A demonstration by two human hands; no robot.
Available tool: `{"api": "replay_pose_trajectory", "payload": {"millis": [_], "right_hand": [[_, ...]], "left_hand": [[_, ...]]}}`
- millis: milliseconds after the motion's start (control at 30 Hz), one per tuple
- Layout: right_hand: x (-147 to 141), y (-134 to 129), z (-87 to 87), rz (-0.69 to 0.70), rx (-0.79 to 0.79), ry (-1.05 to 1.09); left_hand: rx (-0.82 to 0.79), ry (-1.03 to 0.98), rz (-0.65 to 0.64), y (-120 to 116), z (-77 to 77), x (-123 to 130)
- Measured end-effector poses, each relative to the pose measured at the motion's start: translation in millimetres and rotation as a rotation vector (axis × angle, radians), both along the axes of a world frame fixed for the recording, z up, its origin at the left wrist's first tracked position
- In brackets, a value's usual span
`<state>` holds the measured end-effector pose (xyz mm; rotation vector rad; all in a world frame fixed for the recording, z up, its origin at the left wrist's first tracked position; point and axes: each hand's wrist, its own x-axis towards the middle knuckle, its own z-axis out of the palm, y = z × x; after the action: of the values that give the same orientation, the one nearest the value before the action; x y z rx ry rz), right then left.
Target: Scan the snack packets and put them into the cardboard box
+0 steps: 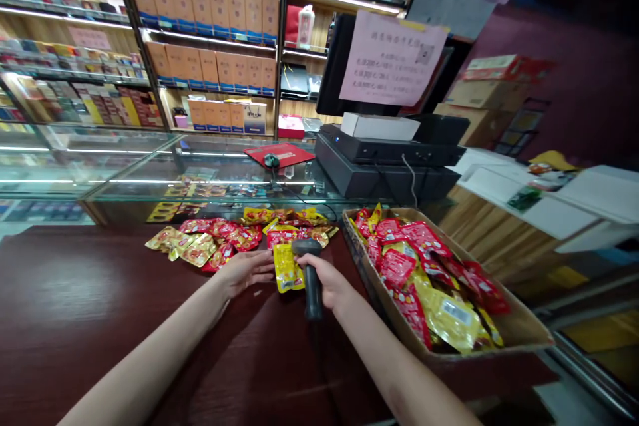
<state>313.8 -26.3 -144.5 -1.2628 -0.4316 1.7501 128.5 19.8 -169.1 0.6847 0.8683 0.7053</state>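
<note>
A black handheld scanner (313,289) is in my right hand (327,279), its head over the right edge of a yellow snack packet (285,267). My left hand (245,273) has its fingers stretched out at the packet's left edge; whether they touch it I cannot tell. Behind both hands, red packets (227,233) and gold packets (197,249) lie in a loose pile along the glass edge. An open cardboard box (529,338) full of red and yellow packets stands to the right of my right hand.
Beyond the brown table (100,319) is a glass counter (134,180) with a red mouse pad (294,154), a mouse (271,161) and a black register with a monitor (332,73). A cable trails below the scanner. Stocked shelves stand behind.
</note>
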Motion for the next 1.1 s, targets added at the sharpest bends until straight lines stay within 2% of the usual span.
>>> {"api": "replay_pose_trajectory", "payload": {"millis": [67, 233, 367, 433, 567, 667, 833, 1100], "right_hand": [[1.4, 0.3, 3.1, -0.013, 0.027, 0.023], [5.6, -6.8, 14.0, -0.097, 0.132, -0.051], [4.5, -25.7, 18.8, -0.233, 0.237, -0.22], [0.8, -36.6, 19.2, -0.248, 0.267, -0.244], [-11.6, -52.2, 15.8, -0.085, 0.265, -0.124], [-20.3, -56.0, 10.2, 0.019, 0.214, -0.129], [-25.6, -55.1, 3.9, 0.069, 0.162, -0.202], [-23.3, -53.5, 1.9, 0.126, 0.176, -0.253]], "left_hand": [[0.072, 0.038, -0.013, 9.6, -2.5, 10.6], [0.075, 0.098, 0.018, 30.5, -8.4, 30.2], [0.12, 0.089, 0.055, 39.2, -8.2, 29.7], [0.13, 0.076, 0.076, 41.2, -6.8, 26.6], [0.13, 0.061, 0.112, 43.0, -5.9, 22.9], [0.125, 0.058, 0.107, 44.2, -6.6, 22.0], [0.114, 0.027, 0.101, 44.4, -2.4, 19.7], [0.146, 0.068, 0.088, 43.1, 1.9, 20.3]]}}
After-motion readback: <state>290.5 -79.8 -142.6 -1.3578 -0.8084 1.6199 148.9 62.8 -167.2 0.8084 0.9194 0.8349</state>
